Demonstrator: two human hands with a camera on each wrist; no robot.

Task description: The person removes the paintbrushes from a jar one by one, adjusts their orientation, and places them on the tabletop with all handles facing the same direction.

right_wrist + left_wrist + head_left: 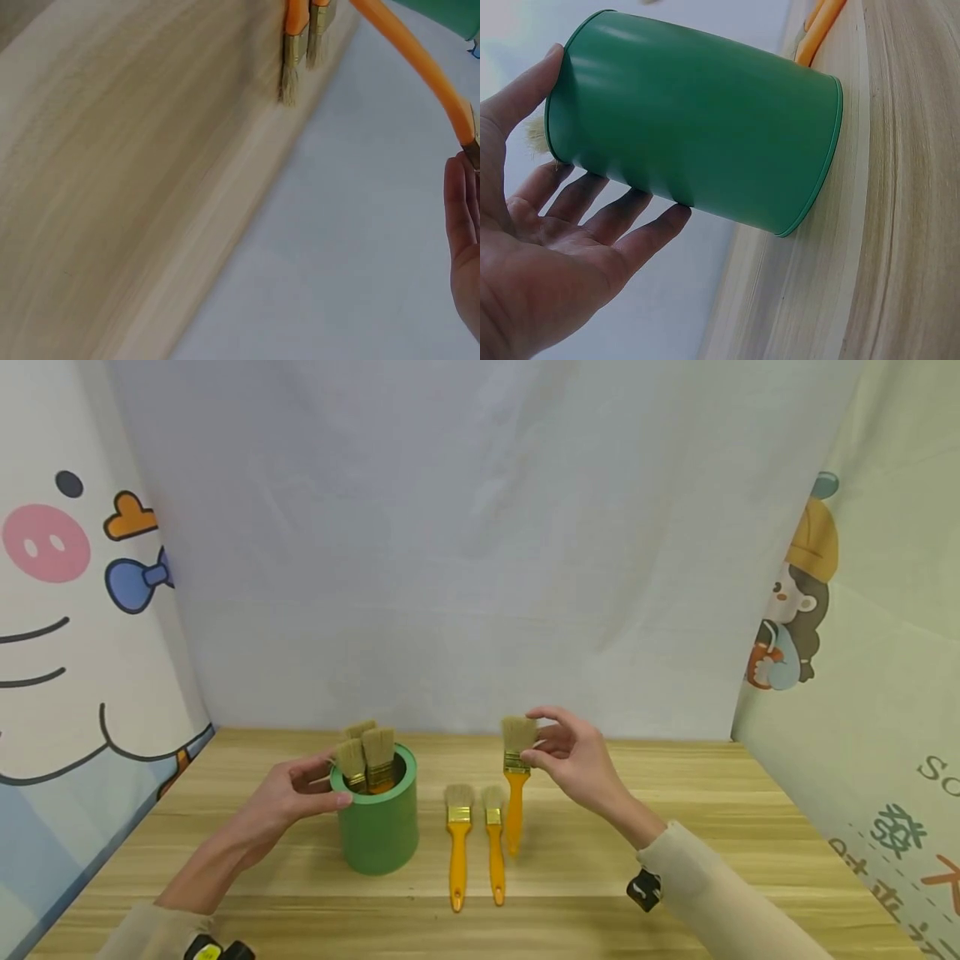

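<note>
My left hand (291,795) holds a green can (381,839) near its top, the thumb on the near side of the rim and the fingers on the left side. Several paintbrushes (379,752) stand in the can, bristles up, their handles mostly hidden inside. To the right, my right hand (576,758) grips a paintbrush (515,797) around its bristles and metal band. The brush hangs above the table, bristles up and orange handle down. In the right wrist view its orange handle (416,56) slants down to the fingers.
Two more paintbrushes lie side by side between the hands, a wider one (458,847) and a narrower one (494,845), with bristles away from me. Beneath everything is a wood-grain table (585,902). A pale curtain (465,568) hangs behind it, with printed cloths at both sides.
</note>
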